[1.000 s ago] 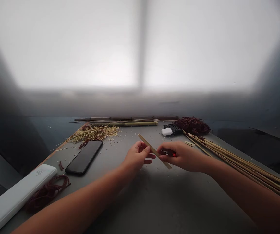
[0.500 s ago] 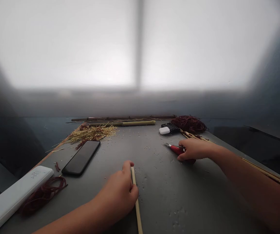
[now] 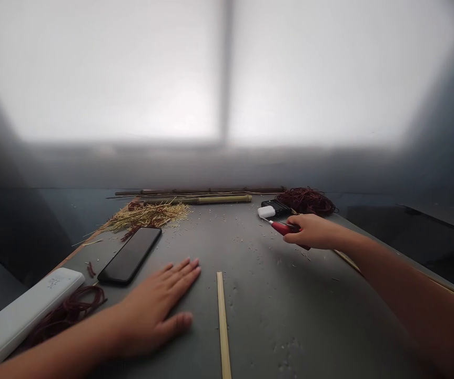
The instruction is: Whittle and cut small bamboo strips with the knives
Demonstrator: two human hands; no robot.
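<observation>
My left hand [image 3: 158, 305] lies flat on the grey table with its fingers stretched out, holding nothing. Just to its right, a pale split bamboo strip [image 3: 223, 326] rests on the tabletop, running toward the near edge. My right hand [image 3: 316, 231] is closed around a red-handled tool [image 3: 284, 227]. The tool's thin metal tip points left, close to a small white case [image 3: 266, 211]; I cannot make out its exact kind. Left of my left hand sits a black phone [image 3: 132, 256].
A white power bank [image 3: 29, 316] and a coil of dark red cord [image 3: 71, 310] lie at near left. Yellow shavings [image 3: 151, 216] and bamboo poles [image 3: 214, 199] lie at the back. A dark red cord bundle [image 3: 308, 201] sits beside a black object [image 3: 277, 207] at back right.
My left hand has let go of the bamboo strip, moved left and opened flat on the table. My right hand has moved slightly away from me with the red-handled tool.
</observation>
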